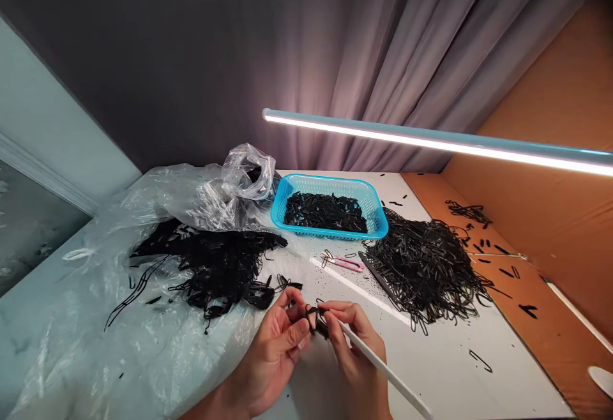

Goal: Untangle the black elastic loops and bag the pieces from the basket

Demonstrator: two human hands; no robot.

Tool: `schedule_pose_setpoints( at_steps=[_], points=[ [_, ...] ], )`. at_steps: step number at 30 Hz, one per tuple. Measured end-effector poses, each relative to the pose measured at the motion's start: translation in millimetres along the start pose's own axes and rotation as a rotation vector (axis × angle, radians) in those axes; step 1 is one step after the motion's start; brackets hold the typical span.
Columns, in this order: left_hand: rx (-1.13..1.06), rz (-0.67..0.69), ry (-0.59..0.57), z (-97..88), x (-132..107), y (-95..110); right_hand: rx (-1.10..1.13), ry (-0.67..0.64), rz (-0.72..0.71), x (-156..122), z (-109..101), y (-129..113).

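Note:
Close together at the front of the table, my left hand (280, 337) and my right hand (352, 337) pinch a small looped black piece (313, 313) between their fingertips. The piece looks soft, like rubber or plastic; its exact kind is unclear. A long thin white rod (383, 367) runs from the right fingertips down past the right palm, and seems to lie in that hand. Just beyond the fingers are pink-handled thread snips (348, 263). To the left lies a tangled heap of black pieces (225, 273), and to the right a bigger pile of black loops (426, 267).
A blue basket (330, 235) of short black pieces stands at the back. Clear plastic sheeting (96, 318) covers the left side. A lit tube lamp (431, 140) hangs low across the right. Loose black bits (528, 311) lie on the brown board there.

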State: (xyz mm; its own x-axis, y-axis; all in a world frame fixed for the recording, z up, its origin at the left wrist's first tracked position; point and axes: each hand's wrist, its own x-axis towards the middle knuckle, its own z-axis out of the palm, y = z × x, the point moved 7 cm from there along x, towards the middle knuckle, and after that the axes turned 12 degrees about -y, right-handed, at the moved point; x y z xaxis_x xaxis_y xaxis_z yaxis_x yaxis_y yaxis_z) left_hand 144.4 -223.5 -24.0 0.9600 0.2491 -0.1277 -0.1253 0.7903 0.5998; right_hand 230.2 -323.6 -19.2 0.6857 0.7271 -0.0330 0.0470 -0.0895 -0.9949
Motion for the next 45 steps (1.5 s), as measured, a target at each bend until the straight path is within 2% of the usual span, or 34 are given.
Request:
schedule_pose_setpoints(
  at_steps=[2, 7, 15, 22, 29, 34, 40, 45],
  points=[
    [-0.057, -0.026, -0.027, 0.3, -1.1, -1.5, 0.041, -0.047, -0.002, 1.6, 0.9, 3.0],
    [-0.077, -0.087, 0.011, -7.4, -1.5, -3.6, 0.150, -0.133, -0.034, -0.8, 4.5, 7.6],
    [-0.011, -0.050, 0.001, -15.2, -1.3, -0.3, 0.248, -0.092, -0.023, -3.4, 2.5, 13.3],
    [0.045, -0.072, 0.012, -16.9, -6.8, 5.8, 0.285, 0.104, -0.022, 0.9, -19.7, 16.9],
    [0.046, -0.181, 0.053, -13.9, -10.1, 1.1, 0.458, -0.113, 0.062, 1.0, -2.1, 24.2],
    [0.046, -0.118, 0.114, -17.3, -2.5, 1.2, 0.496, -0.236, 0.042, -8.7, 9.3, 21.2],
    [0.216, -0.088, 0.186, -23.5, -0.5, 8.8, 0.396, -0.386, 0.074, -20.5, 12.9, 27.4],
    [0.506, -0.043, 0.157, -14.5, -3.5, 16.8, 0.364, -0.325, 0.049, -15.6, 7.2, 26.0]
  ],
)
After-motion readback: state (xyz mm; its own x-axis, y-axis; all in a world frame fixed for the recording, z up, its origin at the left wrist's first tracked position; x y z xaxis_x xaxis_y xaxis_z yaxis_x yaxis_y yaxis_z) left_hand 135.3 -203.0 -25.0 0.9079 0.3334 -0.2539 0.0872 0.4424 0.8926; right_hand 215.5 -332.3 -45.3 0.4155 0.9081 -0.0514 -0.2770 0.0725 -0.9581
